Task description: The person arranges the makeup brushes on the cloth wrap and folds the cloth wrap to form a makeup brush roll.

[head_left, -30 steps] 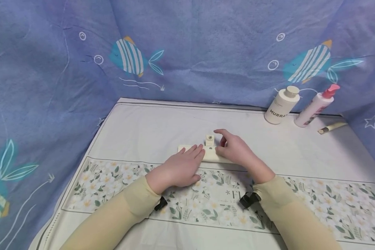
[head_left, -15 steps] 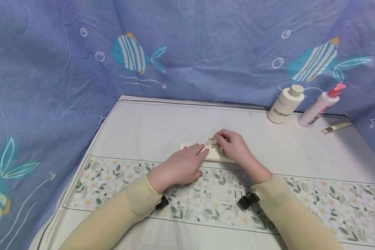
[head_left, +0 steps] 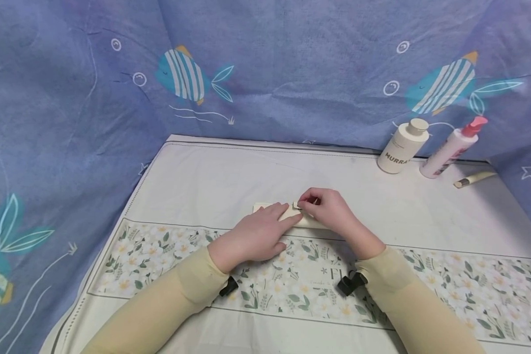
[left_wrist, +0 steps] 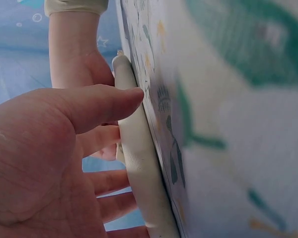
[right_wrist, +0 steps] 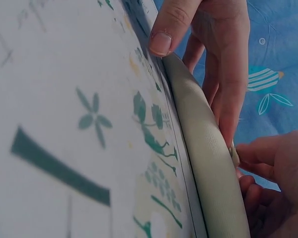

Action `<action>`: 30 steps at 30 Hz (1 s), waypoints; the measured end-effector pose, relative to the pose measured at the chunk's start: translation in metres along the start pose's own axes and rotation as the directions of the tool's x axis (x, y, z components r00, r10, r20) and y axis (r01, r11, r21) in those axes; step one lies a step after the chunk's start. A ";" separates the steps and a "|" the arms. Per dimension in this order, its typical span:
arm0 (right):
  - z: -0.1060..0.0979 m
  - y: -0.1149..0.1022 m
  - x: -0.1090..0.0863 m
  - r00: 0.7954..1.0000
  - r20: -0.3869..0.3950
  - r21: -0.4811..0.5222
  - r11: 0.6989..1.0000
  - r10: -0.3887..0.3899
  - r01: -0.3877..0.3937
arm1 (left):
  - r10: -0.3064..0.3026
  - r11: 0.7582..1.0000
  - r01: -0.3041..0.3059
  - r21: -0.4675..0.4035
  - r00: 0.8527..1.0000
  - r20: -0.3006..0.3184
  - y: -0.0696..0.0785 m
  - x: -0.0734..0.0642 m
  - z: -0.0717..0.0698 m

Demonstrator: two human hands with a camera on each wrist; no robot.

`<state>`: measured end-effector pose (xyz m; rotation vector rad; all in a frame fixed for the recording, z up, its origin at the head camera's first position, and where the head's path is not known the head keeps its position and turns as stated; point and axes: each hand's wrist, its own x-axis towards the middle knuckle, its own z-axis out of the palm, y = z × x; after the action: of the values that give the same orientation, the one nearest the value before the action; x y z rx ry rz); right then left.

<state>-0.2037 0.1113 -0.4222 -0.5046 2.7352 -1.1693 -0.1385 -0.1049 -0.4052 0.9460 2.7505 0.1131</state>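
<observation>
A long, slim cream case (head_left: 309,222) with a short snap-button tab (head_left: 297,205) lies on the table just beyond the floral band. My left hand (head_left: 257,236) rests on the case's left part, its fingers spread and fairly straight. With thumb and forefinger, my right hand (head_left: 334,212) pinches the tab, which is folded over toward the top of the case. In the right wrist view the case (right_wrist: 203,124) shows its smooth rounded side, and a bit of the tab (right_wrist: 234,154) peeks out at the fingertips. The snap itself is hidden by my right fingers.
At the back right stand a white bottle (head_left: 402,147) and a pale pump bottle (head_left: 449,152) with a pink top. Beside them lies a thin cream stick-like item (head_left: 474,179) with a dark end. A blue fish-print curtain (head_left: 270,69) hangs behind the table (head_left: 221,177).
My right hand has come to the raised tab, pinched it and folded it down toward the case. My left hand stays on the case, its forefinger spread farther to the right.
</observation>
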 end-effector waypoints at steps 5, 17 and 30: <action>0.001 -0.001 0.000 1.000 -0.002 -0.039 0.999 -0.007 0.007 | -0.004 1.000 0.004 0.003 1.000 0.008 0.000 0.000 -0.001; 0.004 0.000 0.001 1.000 -0.009 -0.106 0.994 -0.009 0.008 | -0.006 1.000 0.005 0.023 1.000 0.014 0.000 -0.001 -0.001; 0.002 0.001 0.004 0.999 0.031 -0.109 0.994 0.026 -0.023 | -0.023 1.000 0.022 0.016 0.999 0.037 0.003 -0.001 -0.003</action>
<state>-0.2072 0.1089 -0.4240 -0.4961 2.7803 -1.0026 -0.1362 -0.1032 -0.4014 0.9112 2.7307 0.0694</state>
